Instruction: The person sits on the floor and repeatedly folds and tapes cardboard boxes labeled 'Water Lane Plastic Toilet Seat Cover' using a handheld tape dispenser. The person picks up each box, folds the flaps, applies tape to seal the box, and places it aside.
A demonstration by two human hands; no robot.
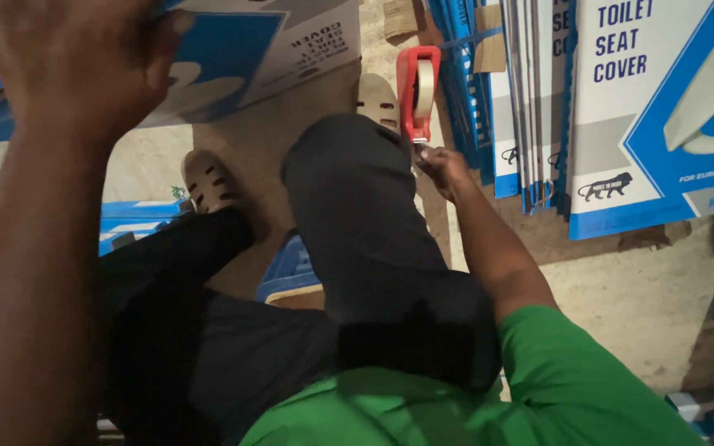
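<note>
1. Up at the top left of the view, our left hand (72, 62) is raised close to the camera, and its grip is closed over the edge of a blue and white carton (241, 49), which is tilted above the floor.
2. Our right hand (440, 169) reaches down beside the right knee; its grip is pinching the lower end of a red tape dispenser (417, 87).
3. The dispenser stands almost upright, with a roll of pale tape (426, 87) inside its frame, and it is just beside the right sandal.
4. We wear dark trousers (365, 223), beige sandals (208, 183) and a green shirt (539, 380).
5. To the right, a stack of flat blue and white cartons (530, 99) leans upright, edge toward us, very near the dispenser.
6. A larger printed carton (663, 107) is at the far right, in front of that stack.
7. The floor (646, 297) is pale and rough, and more blue cartons (138, 223) lie on it at the left, partly hidden by our left arm.
</note>
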